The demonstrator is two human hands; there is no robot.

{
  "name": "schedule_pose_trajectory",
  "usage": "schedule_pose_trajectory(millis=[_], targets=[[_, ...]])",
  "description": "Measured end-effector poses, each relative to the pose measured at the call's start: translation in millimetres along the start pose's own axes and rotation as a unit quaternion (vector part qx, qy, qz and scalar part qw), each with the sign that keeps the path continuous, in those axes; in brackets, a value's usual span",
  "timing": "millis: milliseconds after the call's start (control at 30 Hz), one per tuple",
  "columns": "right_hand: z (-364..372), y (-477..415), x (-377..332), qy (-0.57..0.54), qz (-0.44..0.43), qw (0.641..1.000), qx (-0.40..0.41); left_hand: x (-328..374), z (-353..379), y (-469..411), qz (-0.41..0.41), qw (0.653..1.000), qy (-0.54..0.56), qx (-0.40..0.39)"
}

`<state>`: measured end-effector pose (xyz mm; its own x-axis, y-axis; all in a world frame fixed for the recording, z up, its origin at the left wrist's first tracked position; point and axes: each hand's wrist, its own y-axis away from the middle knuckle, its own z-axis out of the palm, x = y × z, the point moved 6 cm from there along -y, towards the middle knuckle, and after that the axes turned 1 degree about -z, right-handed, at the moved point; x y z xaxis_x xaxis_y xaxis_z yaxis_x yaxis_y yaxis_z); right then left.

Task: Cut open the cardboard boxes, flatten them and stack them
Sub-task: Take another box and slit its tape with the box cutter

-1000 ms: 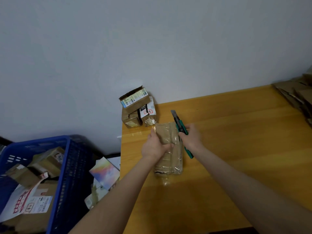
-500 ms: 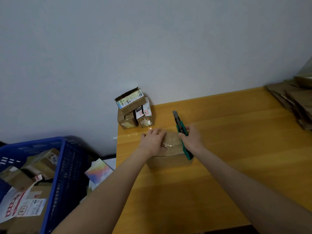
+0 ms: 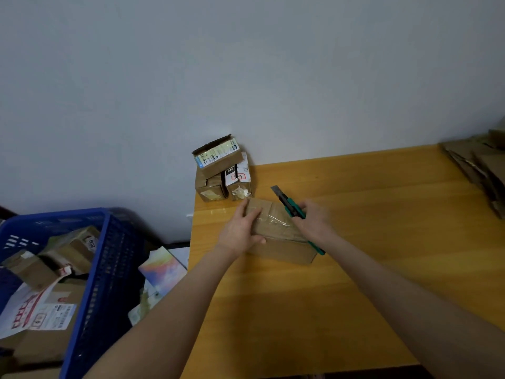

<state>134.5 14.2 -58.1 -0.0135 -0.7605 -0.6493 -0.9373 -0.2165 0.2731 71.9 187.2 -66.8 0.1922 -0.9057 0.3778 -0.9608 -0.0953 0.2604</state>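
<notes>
A taped brown cardboard box (image 3: pixel 281 236) lies on the wooden table (image 3: pixel 355 269). My left hand (image 3: pixel 240 231) holds its left end, fingers laid over the top and thumb against the near side. At the box's right end my right hand (image 3: pixel 314 221) grips a green utility knife (image 3: pixel 289 205), whose blade points away toward the wall. Small sealed boxes (image 3: pixel 221 170) are piled at the table's far left corner. Flattened cardboard (image 3: pixel 481 168) is stacked at the far right edge.
A blue plastic crate (image 3: pixel 90 283) with several more boxes and a mailer stands on the floor to the left. Colourful printed sheets (image 3: pixel 161 272) lie between the crate and the table. A plain wall runs behind the table.
The box was turned from lying lengthwise to lying sideways and set flat on the table. My left hand shifted to its left end, and my right hand with the knife came down at its right end.
</notes>
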Motion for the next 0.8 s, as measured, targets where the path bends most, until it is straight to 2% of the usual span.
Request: schedule_pose_trajectory(millis=[100,267,467,667,800], targets=[[-15,6,-8,0.098,-0.049,0.994,0.021,-3,-1,-7,-0.011,0.999,0.033,-0.012],[-27,26,-26,0.268,-0.149,0.950,0.061,-11,1,-4,-0.016,0.998,0.066,0.001],[-26,40,-37,0.309,-0.217,0.924,0.057,-11,1,-6,-0.024,0.996,0.081,-0.011],[-33,46,-43,0.312,-0.246,0.917,0.043,-13,0,-5,-0.023,0.995,0.097,-0.012],[-30,49,-47,0.354,-0.270,0.895,0.036,-13,1,-6,-0.029,0.995,0.099,-0.013]])
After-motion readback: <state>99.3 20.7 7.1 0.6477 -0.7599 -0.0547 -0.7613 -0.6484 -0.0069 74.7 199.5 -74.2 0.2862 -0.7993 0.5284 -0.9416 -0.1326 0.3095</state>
